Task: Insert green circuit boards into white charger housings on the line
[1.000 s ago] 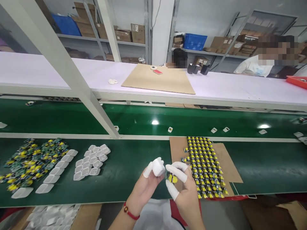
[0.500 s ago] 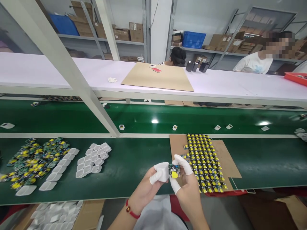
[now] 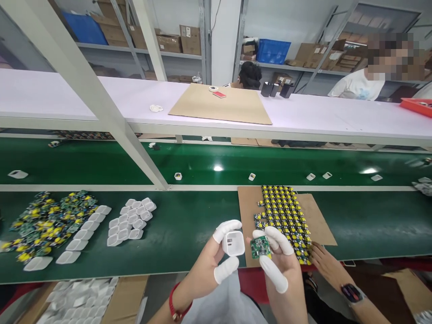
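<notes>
The left hand [image 3: 209,265], its fingers in white cots, grips a small white plastic casing [image 3: 233,243] with the open side facing up. Just beside it, the right hand [image 3: 281,263] pinches a green circuit board [image 3: 260,247], above the green counter [image 3: 189,229]. Another person's hand [image 3: 326,265] rests by the cardboard sheet [image 3: 317,216] of boards.
</notes>
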Motion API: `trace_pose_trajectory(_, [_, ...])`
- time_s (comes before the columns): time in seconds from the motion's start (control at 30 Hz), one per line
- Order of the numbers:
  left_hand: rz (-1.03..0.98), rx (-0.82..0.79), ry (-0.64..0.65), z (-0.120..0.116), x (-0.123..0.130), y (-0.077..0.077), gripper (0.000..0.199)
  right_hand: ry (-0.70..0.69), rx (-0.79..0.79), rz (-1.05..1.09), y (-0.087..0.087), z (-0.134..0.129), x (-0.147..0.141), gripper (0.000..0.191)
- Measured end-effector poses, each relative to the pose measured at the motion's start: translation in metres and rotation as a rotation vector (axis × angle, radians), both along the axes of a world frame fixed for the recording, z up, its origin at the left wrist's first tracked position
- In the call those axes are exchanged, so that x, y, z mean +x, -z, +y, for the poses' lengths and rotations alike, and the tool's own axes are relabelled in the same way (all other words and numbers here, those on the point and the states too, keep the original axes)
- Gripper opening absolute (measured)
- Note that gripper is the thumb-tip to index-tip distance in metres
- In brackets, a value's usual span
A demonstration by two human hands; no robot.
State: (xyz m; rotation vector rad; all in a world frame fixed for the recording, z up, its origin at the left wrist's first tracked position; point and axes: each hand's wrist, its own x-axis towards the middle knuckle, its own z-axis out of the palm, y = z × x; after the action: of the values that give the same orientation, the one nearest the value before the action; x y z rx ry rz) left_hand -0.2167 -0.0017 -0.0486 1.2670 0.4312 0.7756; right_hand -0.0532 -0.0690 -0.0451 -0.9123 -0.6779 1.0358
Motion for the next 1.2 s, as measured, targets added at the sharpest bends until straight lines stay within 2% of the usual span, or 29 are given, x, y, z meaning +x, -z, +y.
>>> trace_pose_trajectory(0.13, [-0.097,-0.03,0.043,-0.003,0.007,-0.006,0.053,-0.003,0.082,-0.067,-0.004,-0.005,0.001,0.044])
trace_pose_trajectory(0.27, [-0.166,-0.104,0.106,-0.001,0.012,-0.015,0.034,0.015,0.162,-0.08,-0.007,-0.007,-0.003,0.046])
trace_pose_trajectory(0.33, [-0.169,-0.164,0.152,0.0,0.015,-0.016,0.026,0.057,0.149,-0.05,-0.007,-0.008,-0.007,0.041])
trace_pose_trajectory(0.4, [-0.104,-0.202,0.13,0.001,0.019,-0.014,0.031,0.113,0.102,0.005,-0.005,-0.008,-0.013,0.04])
trace_pose_trajectory(0.47, [-0.002,-0.196,0.031,0.0,0.021,-0.013,0.041,0.177,0.046,0.061,-0.003,-0.007,-0.018,0.042])
trace_pose_trajectory(0.57, [0.055,-0.203,-0.048,-0.003,0.023,-0.014,0.048,0.17,-0.022,0.118,-0.003,-0.003,-0.021,0.043])
trace_pose_trajectory(0.7, [-0.04,-0.225,0.074,-0.004,0.024,-0.014,0.05,0.172,-0.017,0.162,-0.004,-0.006,-0.018,0.044])
trace_pose_trajectory(0.8, [-0.035,-0.233,0.134,-0.001,0.021,-0.014,0.059,0.153,-0.039,0.014,0.001,-0.018,-0.011,0.043])
trace_pose_trajectory(0.9, [-0.001,-0.192,0.19,0.001,0.017,-0.019,0.058,0.18,-0.048,-0.295,0.005,-0.029,0.011,0.043])
trace_pose_trajectory(0.97, [-0.017,-0.14,0.218,0.002,0.015,-0.024,0.054,0.219,-0.031,-0.408,0.0,-0.027,0.042,0.041])
trace_pose_trajectory(1.07, [-0.085,-0.03,0.203,0.002,0.015,-0.027,0.047,0.288,-0.023,-0.452,-0.02,-0.013,0.107,0.019])
trace_pose_trajectory(1.13, [-0.128,0.042,0.178,0.002,0.016,-0.026,0.046,0.339,-0.002,-0.477,-0.036,-0.005,0.144,0.014])
trace_pose_trajectory(1.2, [-0.14,0.075,0.168,0.003,0.017,-0.025,0.047,0.362,0.038,-0.509,-0.049,-0.004,0.157,0.016])
